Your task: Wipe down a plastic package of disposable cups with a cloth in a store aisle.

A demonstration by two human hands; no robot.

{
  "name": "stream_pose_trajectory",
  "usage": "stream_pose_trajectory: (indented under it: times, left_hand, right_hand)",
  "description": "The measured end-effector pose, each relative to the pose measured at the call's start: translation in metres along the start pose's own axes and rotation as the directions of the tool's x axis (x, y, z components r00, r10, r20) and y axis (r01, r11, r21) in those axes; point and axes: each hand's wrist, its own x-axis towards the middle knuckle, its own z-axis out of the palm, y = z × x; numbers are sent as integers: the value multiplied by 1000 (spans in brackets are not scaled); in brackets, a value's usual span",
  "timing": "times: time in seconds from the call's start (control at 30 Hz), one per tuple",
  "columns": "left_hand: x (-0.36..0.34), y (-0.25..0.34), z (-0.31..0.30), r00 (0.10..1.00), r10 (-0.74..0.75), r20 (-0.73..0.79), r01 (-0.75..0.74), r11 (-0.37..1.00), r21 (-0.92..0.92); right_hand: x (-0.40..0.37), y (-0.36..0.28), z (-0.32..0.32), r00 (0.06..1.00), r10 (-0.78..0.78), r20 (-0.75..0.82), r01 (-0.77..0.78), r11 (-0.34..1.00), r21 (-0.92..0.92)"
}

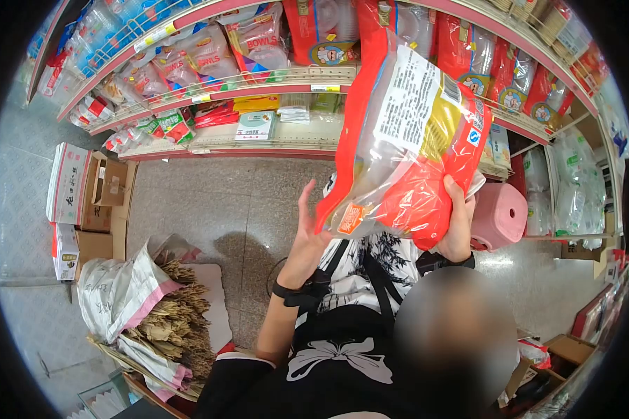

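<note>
I hold up a large red and clear plastic bag (405, 133) with a white printed label and a barcode, in front of the store shelves. My right hand (458, 223) grips its lower right end from below. My left hand (306, 230), with a black band on the wrist, has its fingers spread and rests against the bag's lower left corner without closing on it. My patterned black and white clothing (342, 328) fills the bottom of the view.
Shelves (286, 77) of red packaged bowls and plasticware run across the top. A pink roll (500, 213) lies at the right. Cardboard boxes (84, 195) stand at the left, and a sack of dried leaves (168, 314) lies on the grey floor.
</note>
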Motion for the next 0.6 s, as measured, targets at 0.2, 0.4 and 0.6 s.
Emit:
stream_pose_trajectory:
  times: [0.2, 0.4, 0.6]
  left_hand:
    - [16, 3, 21, 988, 129, 81, -110, 972, -206]
    - [24, 21, -12, 993, -19, 117, 29, 996, -83]
    - [39, 34, -6, 962, -78, 263, 67, 996, 52]
  right_hand:
    - [-1, 5, 13, 999, 29, -37, -29, 1000, -2]
    - [7, -8, 11, 999, -40, 4, 40, 991, -126]
    - [7, -20, 25, 993, -42, 107, 65, 974, -215]
